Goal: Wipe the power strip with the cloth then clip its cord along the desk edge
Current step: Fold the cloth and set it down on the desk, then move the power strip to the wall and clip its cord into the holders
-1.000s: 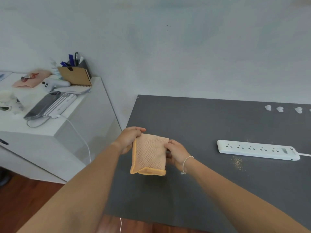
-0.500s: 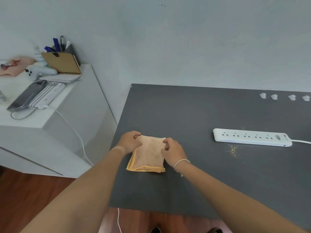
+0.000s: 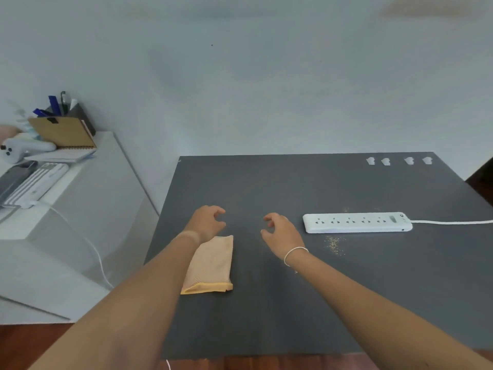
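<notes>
A folded orange mesh cloth (image 3: 210, 263) lies flat on the dark grey desk (image 3: 306, 188), partly under my left forearm. My left hand (image 3: 206, 222) hovers just beyond the cloth's far edge, fingers curled and apart, holding nothing. My right hand (image 3: 280, 231) is a little to the right, also empty with loose fingers, close to the left end of the white power strip (image 3: 356, 222). The strip's white cord (image 3: 453, 222) runs off to the right. Several small white cord clips (image 3: 398, 161) sit in a row at the desk's far right edge.
Yellowish crumbs (image 3: 334, 243) are scattered just in front of the strip. A white side cabinet (image 3: 88, 198) stands to the left, carrying a notebook, a pen holder, a game controller, a second power strip and a trailing white cable. The wall is right behind the desk.
Both hands have let go of the cloth, which now lies flat on the desk. The hands moved forward and apart, the right one nearer the power strip.
</notes>
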A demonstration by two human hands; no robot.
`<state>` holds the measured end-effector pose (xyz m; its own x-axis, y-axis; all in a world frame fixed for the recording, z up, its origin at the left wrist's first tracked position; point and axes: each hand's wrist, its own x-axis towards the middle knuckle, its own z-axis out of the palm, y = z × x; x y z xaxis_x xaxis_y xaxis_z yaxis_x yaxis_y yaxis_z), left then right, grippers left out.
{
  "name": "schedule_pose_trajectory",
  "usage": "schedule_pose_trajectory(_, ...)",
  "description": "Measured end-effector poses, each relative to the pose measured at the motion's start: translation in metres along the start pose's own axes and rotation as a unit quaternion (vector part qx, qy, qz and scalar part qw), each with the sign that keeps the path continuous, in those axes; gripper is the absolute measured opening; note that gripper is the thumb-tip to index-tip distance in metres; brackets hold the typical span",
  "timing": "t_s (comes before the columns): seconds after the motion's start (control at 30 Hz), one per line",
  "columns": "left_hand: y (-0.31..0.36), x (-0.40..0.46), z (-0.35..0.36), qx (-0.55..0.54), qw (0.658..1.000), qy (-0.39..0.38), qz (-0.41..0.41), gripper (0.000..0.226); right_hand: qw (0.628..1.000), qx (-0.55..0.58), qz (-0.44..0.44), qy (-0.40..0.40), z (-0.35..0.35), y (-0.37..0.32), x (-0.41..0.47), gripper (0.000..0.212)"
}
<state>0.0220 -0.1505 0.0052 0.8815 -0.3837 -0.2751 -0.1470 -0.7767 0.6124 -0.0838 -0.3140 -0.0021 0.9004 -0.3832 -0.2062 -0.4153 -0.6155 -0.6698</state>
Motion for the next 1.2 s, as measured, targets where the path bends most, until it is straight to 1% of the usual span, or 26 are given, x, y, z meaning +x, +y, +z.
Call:
schedule_pose_trajectory(0.2,0.061,0.024,0.033,0.023,0.999,-0.023,0.038,0.042,0.999,0.001,0.012,0.035,-0.055,0.045,0.015,0.036)
schedule_pose_trajectory(0.3,0.097,0.038,0.063,0.032,0.998,-0.033,0.046,0.043,0.999,0.008,0.020,0.041,-0.085,0.082,0.026,0.037)
schedule_pose_trajectory(0.47,0.147,0.056,0.113,0.055,0.996,-0.059,0.044,0.044,0.999,-0.022,0.018,0.019,-0.131,0.152,0.050,0.038)
schedule_pose_trajectory(0.57,0.168,0.064,0.138,0.093,0.990,-0.095,0.036,0.047,0.997,-0.075,-0.007,0.003,-0.159,0.194,0.064,0.038)
schedule_pose_trajectory(0.7,0.180,0.069,0.160,0.153,0.978,-0.140,0.019,0.055,0.981,-0.178,-0.072,-0.025,-0.196,0.244,0.073,0.044)
schedule_pose_trajectory(0.77,0.182,0.066,0.168,0.182,0.972,-0.145,0.014,0.057,0.969,-0.214,-0.110,-0.052,-0.211,0.265,0.076,0.052)
schedule_pose_trajectory(0.83,0.182,0.065,0.173,0.198,0.970,-0.142,0.011,0.056,0.957,-0.247,-0.127,-0.085,-0.222,0.282,0.078,0.061)
schedule_pose_trajectory(0.9,0.181,0.067,0.175,0.201,0.970,-0.136,0.011,0.055,0.951,-0.257,-0.133,-0.108,-0.227,0.295,0.083,0.065)
schedule_pose_trajectory(0.97,0.180,0.071,0.174,0.210,0.968,-0.136,0.019,0.056,0.948,-0.259,-0.139,-0.118,-0.229,0.301,0.089,0.064)
schedule_pose_trajectory(1.1,0.182,0.080,0.170,0.231,0.961,-0.150,0.037,0.058,0.951,-0.247,-0.146,-0.118,-0.233,0.300,0.102,0.064)
schedule_pose_trajectory(1.2,0.185,0.093,0.165,0.231,0.962,-0.139,0.051,0.054,0.953,-0.234,-0.159,-0.111,-0.239,0.295,0.117,0.065)
